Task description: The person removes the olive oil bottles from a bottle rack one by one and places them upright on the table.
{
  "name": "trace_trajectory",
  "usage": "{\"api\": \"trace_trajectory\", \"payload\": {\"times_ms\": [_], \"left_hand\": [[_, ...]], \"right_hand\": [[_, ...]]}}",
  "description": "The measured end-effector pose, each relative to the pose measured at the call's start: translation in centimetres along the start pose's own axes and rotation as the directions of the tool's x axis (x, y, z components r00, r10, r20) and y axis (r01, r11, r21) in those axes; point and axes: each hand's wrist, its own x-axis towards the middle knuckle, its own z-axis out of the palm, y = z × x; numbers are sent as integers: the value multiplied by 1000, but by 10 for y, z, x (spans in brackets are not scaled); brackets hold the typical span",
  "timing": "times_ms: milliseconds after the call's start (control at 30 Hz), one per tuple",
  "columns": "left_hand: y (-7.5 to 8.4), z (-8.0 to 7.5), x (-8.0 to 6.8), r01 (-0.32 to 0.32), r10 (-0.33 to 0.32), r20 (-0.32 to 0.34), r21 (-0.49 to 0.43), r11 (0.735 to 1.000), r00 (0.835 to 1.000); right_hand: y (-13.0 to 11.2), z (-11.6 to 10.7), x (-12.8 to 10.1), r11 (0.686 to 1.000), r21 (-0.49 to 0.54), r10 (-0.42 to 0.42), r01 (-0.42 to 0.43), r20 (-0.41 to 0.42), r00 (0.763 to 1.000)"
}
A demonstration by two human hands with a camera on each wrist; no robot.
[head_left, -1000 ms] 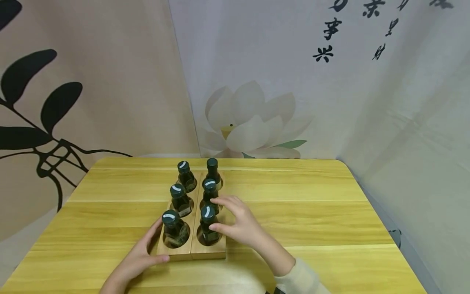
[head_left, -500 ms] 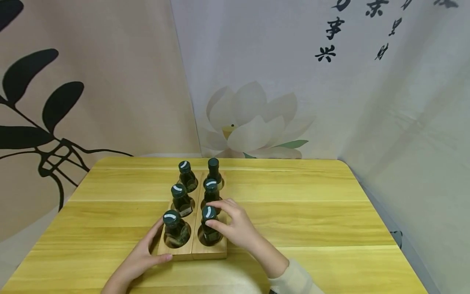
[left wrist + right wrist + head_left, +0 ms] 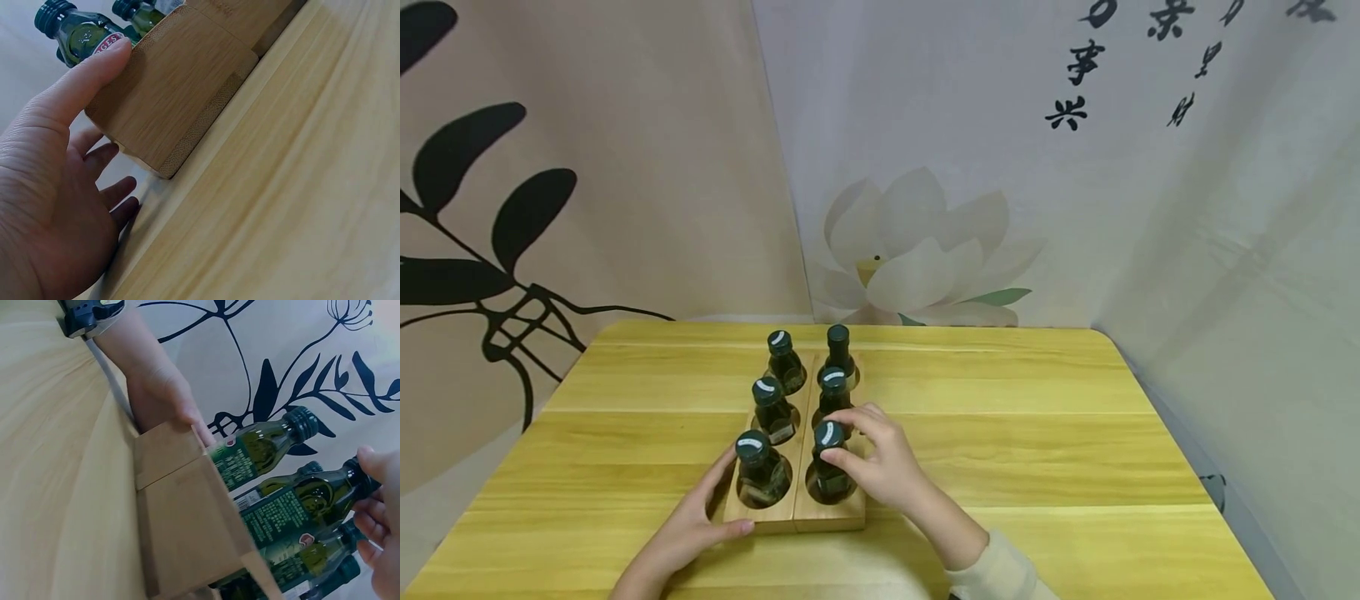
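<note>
Two wooden bottle holders (image 3: 803,527) stand side by side, bearing several green glass olive oil bottles with dark green caps. My left hand (image 3: 688,521) grips the near left corner: its thumb presses the front face (image 3: 172,87) of the left holder, its fingers lie along the side. With thumb and fingers, my right hand (image 3: 880,458) pinches the near right olive oil bottle (image 3: 829,467) at its cap. That bottle's lower part sits in its hole. Beside it stands the near left bottle (image 3: 760,475). In the right wrist view, the pinched bottle (image 3: 281,515) shows a green label.
Behind the pinched bottle stand the middle right bottle (image 3: 833,396) and the slim far right bottle (image 3: 838,350). The middle left bottle (image 3: 772,408) and far left bottle (image 3: 785,362) fill the other row. The wooden table (image 3: 1037,450) ends at a printed curtain (image 3: 925,150).
My right hand has moved slightly left and closed its thumb and fingers onto the near right olive oil bottle's cap. My left hand stays at the holder's corner.
</note>
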Motion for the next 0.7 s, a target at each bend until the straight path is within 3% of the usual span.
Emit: {"api": "trace_trajectory", "payload": {"times_ms": [700], "left_hand": [[0,0,1,-4,4,-4,-2,1000,1000]], "right_hand": [[-27,-38,23,994,-55,-106,99,-140,984]]}}
